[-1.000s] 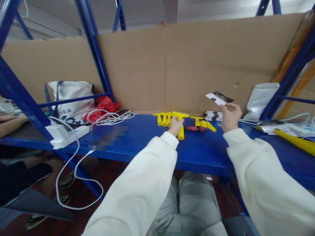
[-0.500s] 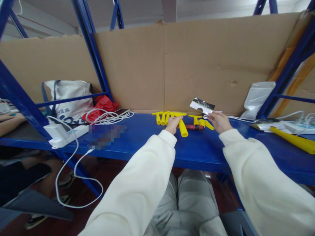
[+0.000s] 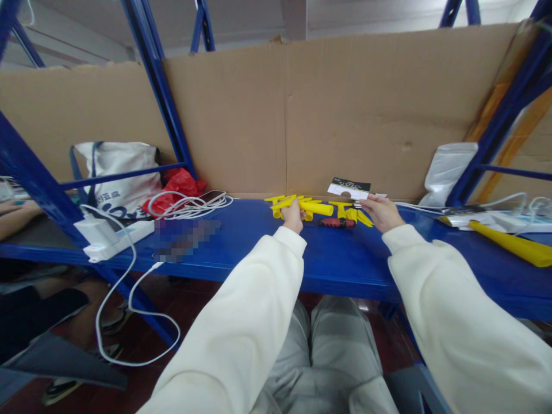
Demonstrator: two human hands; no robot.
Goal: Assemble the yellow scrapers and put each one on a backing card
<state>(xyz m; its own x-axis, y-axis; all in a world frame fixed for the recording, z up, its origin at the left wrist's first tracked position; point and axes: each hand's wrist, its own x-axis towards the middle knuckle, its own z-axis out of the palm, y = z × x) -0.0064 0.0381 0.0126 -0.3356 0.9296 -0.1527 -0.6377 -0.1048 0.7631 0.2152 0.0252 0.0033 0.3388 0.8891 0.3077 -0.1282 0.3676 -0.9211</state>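
My left hand (image 3: 294,216) is closed around a yellow T-shaped plastic tool (image 3: 318,207), its round tubular handle pointing right. Several similar yellow pieces lie behind and beside that hand, partly hidden by it. My right hand (image 3: 382,212) pinches the lower right edge of a black-and-white printed card (image 3: 350,187) near the cardboard wall. Between the hands, a red-and-black handled tool (image 3: 336,222) lies on the blue shelf (image 3: 345,259). Just behind it are a yellow T-shaped piece (image 3: 340,210) and smaller yellow pieces (image 3: 352,215).
Coiled white cables (image 3: 190,206), a red plastic bag (image 3: 183,183), a cloth bag (image 3: 123,178) and a power strip (image 3: 121,238) are at left. On the right are a white pouch (image 3: 448,172) and a long yellow object (image 3: 511,244). Another person's arm (image 3: 19,218) shows far left.
The yellow tool in my left hand has turned, its handle swinging from toward me to pointing right. My right hand has lowered the card slightly to the left.
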